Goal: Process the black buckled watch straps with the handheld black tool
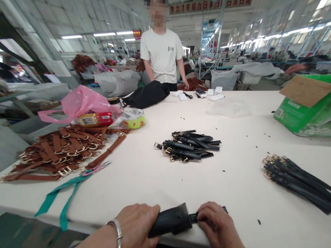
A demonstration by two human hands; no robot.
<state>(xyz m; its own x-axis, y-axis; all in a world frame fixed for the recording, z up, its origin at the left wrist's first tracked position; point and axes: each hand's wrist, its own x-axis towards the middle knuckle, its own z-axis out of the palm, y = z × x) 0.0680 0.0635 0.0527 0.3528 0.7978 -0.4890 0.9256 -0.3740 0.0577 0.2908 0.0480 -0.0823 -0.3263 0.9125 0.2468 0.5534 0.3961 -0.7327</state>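
Near the front edge of the table, my left hand (136,229) is wrapped round a broad, dark black leather strap (173,220). A narrower black strap end (193,218) sticks out of its right side, and the fingers of my right hand (216,228) are pinched on it. Whether the broad and narrow parts are one piece I cannot tell. Beyond my hands lies a pile of short black straps with gold buckles (191,145). To the right is a neater bundle of longer black buckled straps (301,183).
Brown buckled straps (62,150) are heaped at the left, beside pink-handled scissors (97,169) tied with green ribbon (57,195). Behind them sit a pink bag (82,101) and a black bag (149,94). A green box (311,111) stands right; a person (161,54) stands across the table (137,168).
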